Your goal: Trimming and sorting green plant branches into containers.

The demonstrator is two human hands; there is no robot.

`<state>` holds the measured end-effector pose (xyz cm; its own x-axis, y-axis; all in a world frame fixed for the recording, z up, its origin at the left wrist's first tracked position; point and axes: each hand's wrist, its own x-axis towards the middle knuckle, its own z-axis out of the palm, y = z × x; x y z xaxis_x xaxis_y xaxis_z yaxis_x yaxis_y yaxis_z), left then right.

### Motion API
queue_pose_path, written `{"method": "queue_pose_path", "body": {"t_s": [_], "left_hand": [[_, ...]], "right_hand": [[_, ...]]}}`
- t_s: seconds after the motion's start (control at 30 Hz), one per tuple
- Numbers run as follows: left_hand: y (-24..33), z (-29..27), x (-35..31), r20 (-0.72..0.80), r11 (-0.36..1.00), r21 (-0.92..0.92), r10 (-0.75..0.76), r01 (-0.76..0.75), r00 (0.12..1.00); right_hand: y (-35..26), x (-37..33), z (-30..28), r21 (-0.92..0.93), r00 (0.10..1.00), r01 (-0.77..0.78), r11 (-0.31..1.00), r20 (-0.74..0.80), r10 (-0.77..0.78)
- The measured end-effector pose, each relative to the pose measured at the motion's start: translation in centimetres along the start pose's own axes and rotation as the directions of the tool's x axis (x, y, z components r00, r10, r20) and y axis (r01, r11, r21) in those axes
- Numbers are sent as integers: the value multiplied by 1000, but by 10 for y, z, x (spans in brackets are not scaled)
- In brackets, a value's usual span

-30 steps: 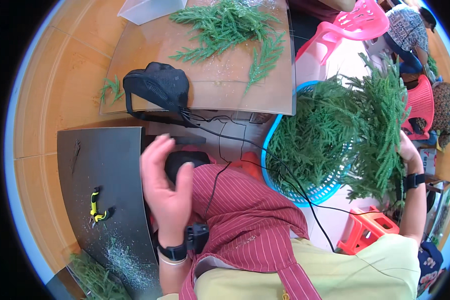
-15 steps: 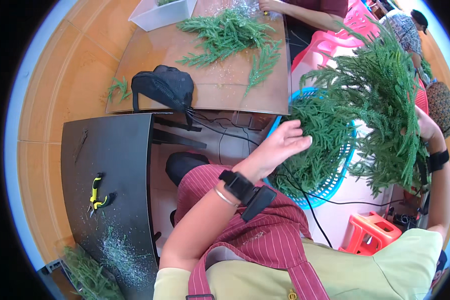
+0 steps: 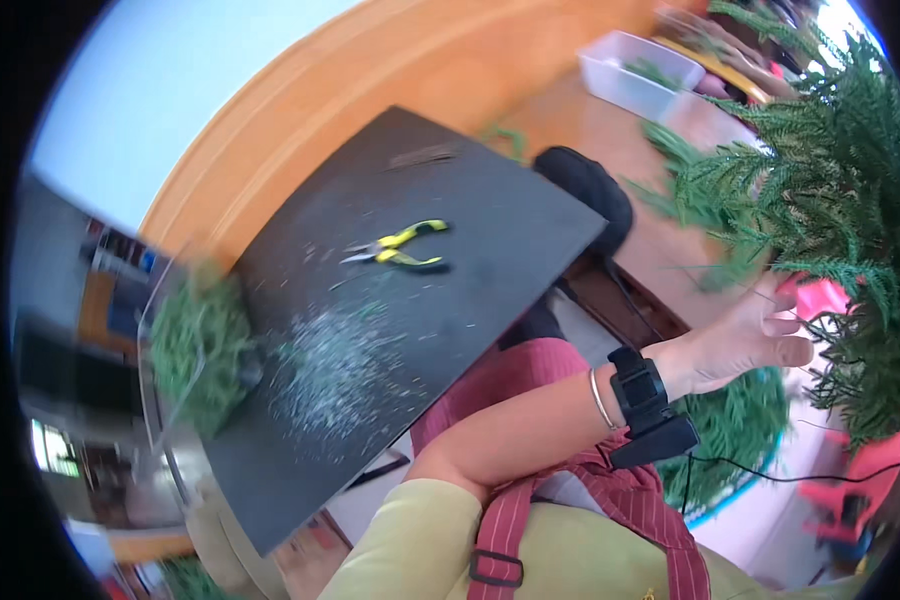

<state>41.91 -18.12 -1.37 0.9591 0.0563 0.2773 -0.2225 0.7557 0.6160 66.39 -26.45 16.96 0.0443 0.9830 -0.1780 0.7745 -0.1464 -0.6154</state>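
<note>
My left hand [image 3: 745,345] reaches rightward with its fingers apart and nothing in it. Just beyond its fingertips hangs a large bundle of artificial pine branches [image 3: 845,190], cut off by the right rim of the picture. My right hand does not show; the bundle fills that side. Below my left hand, a blue basket [image 3: 735,498] holds more green branches [image 3: 735,430]. Pliers [image 3: 400,250] with yellow and black handles lie spread on the dark table [image 3: 500,290] at my left.
A pile of pale green trimmings [image 3: 335,375] covers part of the dark table. More branches [image 3: 200,350] stand at its left end. A black bag [image 3: 590,195] rests on the brown table [image 3: 580,110], near a white bin [image 3: 635,75]. A black cable [image 3: 770,475] runs above the basket.
My view has swung left, so the dark table now fills the middle. The bundle, held by my right hand earlier, is nearer my left hand; the right hand has gone from view.
</note>
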Motion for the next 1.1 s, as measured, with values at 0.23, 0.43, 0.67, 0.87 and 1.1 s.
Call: {"method": "queue_pose_path", "body": {"t_s": [0.23,0.43,0.67,0.87,1.1], "left_hand": [[142,43,-164,-46,858,61,513,-510,857],[224,68,-311,-268,628,513,765,-585,586],[257,93,-430,-464,514,680,854,-523,237],[247,58,-462,-695,594,631,719,-499,-24],[250,19,-452,-672,660,739,712,-134,-204]], "right_hand": [[-237,103,7,7,944,221,975,249,-216],[-388,246,86,-7,482,776,631,650,-587],[-471,334,236,450,526,324,833,646,-553],[-449,365,346,603,556,-111,790,696,-454],[-402,381,393,657,673,-19,754,566,-476]]}}
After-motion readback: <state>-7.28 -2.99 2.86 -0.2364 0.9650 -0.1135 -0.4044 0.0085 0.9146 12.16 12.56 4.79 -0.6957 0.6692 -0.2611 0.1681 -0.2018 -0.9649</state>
